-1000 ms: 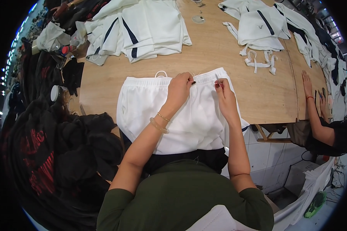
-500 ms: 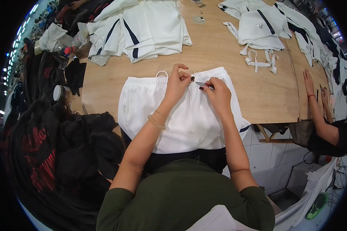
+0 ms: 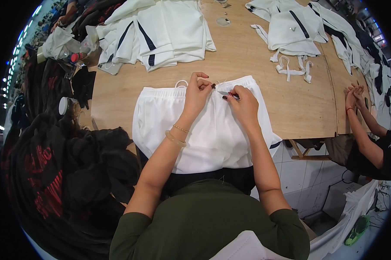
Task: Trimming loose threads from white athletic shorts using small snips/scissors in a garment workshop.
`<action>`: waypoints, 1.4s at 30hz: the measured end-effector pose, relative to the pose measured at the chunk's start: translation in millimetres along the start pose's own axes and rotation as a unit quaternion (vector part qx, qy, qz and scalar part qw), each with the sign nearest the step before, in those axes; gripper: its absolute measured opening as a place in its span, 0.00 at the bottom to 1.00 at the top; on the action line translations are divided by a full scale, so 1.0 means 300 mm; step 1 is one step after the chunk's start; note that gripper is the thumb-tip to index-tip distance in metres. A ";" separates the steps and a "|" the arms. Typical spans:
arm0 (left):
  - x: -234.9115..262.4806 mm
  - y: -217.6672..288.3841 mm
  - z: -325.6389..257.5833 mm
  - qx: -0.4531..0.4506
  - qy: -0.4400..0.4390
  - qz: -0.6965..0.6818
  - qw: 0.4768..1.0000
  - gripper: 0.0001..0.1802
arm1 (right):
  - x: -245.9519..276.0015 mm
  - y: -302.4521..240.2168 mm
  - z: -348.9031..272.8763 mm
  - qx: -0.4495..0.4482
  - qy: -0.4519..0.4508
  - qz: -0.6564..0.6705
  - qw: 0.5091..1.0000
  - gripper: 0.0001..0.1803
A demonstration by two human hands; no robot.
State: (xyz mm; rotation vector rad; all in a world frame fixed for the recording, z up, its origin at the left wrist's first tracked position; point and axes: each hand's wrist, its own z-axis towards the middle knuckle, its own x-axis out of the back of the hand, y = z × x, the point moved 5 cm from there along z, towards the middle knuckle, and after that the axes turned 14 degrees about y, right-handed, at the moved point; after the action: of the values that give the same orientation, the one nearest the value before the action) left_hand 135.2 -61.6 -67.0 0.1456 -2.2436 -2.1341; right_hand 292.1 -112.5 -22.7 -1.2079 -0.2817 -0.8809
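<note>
Two bare hands over a white garment [image 3: 217,138], laid along the near edge of the wooden bench [image 3: 295,108] and draping toward the lap. Left hand [image 3: 198,92] with thumb and forefinger pinched together at the middle of the gathered waistband [image 3: 158,92]; whether on cloth or thread, impossible to tell. Right hand [image 3: 244,102] closed around a small pointed metal tool [image 3: 223,92], tip aimed at that pinch, contact too fine to make out. Apparently mid-step: waistband already gathered, cord loop [image 3: 181,81] already out at its upper edge, loose threads [image 3: 220,81] showing just beyond the pinch and so, by the look of it, left to deal with. Farther back, a folded stack of white garments [image 3: 173,32] with dark stripes; to the right, another white pile [image 3: 282,37], with white straps [image 3: 297,73] just below. At left, a dark cloth heap [image 3: 95,160] crowding the bench, near a white-lidded jar [image 3: 64,105] and a phone [image 3: 110,68]. Far right, a co-worker's clasped hands [image 3: 355,94], well apart. In the way at the waistband, only fingers, partly hiding its middle.
</note>
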 end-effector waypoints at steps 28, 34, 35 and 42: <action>0.005 0.004 -0.007 -0.115 0.041 0.185 0.975 0.03 | 0.022 0.159 -0.038 -0.123 0.084 0.191 0.970 0.11; -0.085 0.062 -0.041 -0.236 0.021 0.293 0.926 0.03 | 0.019 0.159 -0.033 -0.135 0.082 0.187 0.970 0.13; -0.093 0.052 -0.036 -0.236 0.021 0.291 0.927 0.03 | 0.020 0.161 -0.031 -0.134 0.083 0.186 0.970 0.13; -0.129 0.053 -0.005 -0.223 0.009 0.318 0.921 0.03 | 0.023 0.165 -0.030 -0.126 0.096 0.192 0.968 0.13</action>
State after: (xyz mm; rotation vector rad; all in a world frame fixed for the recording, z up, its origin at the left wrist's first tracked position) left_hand 173.1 -58.5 -49.6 -0.5039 -1.4337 -2.1422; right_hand 329.8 -119.6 -56.1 -1.3419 0.2247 -0.6983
